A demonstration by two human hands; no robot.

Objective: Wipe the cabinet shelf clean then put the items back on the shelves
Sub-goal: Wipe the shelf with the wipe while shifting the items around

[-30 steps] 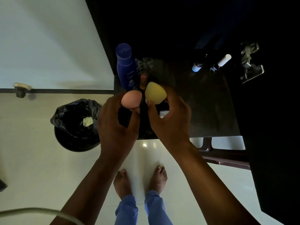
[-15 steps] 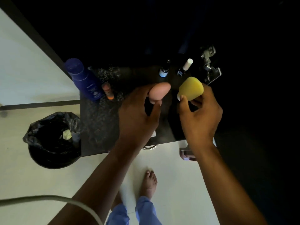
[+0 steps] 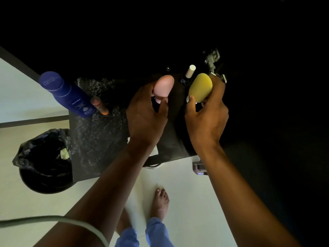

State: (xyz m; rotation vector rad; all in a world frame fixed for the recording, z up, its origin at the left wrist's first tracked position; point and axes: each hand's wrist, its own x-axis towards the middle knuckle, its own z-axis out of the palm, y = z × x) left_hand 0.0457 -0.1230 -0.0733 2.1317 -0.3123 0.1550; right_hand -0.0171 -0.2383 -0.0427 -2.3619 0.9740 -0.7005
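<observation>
Returning items looks underway: left hand (image 3: 145, 114) grip clamped on pink sponge (image 3: 163, 87), right hand (image 3: 206, 114) on yellow sponge (image 3: 200, 87), both upper centre over the shelf (image 3: 92, 139); blue bottle (image 3: 66, 94) already stands upper left.

I see the dark speckled shelf surface (image 3: 92, 139) bare across its left-middle stretch, so there is passing room there; at its far left corner the tall blue Nivea spray can (image 3: 66, 94) stands with a small brown-orange tube (image 3: 99, 106) just beside it, blocking that corner; toward the right rear a small dark bottle with a white cap (image 3: 187, 74) stands near the metal cabinet hinge (image 3: 212, 62), crowding that side; my two hands fill the gap between; beyond is too dark to judge.
</observation>
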